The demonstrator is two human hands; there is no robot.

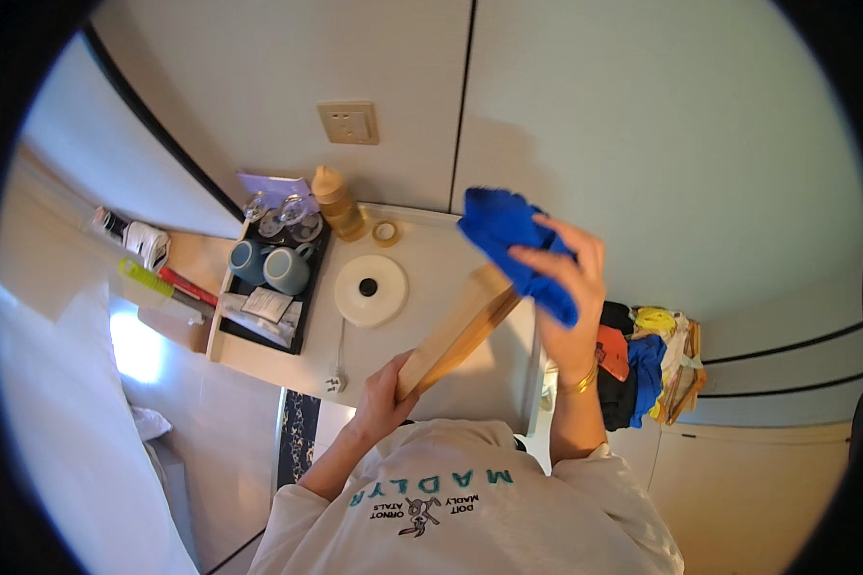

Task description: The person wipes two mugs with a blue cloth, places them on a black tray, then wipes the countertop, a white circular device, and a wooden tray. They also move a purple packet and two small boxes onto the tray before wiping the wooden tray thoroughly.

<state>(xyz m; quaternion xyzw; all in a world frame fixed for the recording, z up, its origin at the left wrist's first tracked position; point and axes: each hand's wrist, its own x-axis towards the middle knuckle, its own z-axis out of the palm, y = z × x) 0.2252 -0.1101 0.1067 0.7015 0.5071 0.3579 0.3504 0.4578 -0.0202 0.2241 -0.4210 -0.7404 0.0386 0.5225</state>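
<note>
My left hand [386, 397] grips the near end of a light wooden piece [451, 338], perhaps a shallow tray or box seen edge-on. It is held tilted above a white-topped counter [439, 251]. A folded bright blue cloth [503, 221] is in my right hand [572, 277], pinched between the fingers and thumb. The cloth overlaps the far end of the wood; whether it presses on it I cannot tell. A gold-coloured bracelet [582, 381] circles the right wrist. The underside of the wood is hidden.
Left on the counter are a black tray [309, 316] with mugs [286, 270] and glasses, a bottle [339, 205], a tape roll [385, 233], a round white appliance with a black knob [371, 291] and its plug [335, 383]. Clothes [646, 366] hang at right. A wall socket [348, 123] is behind.
</note>
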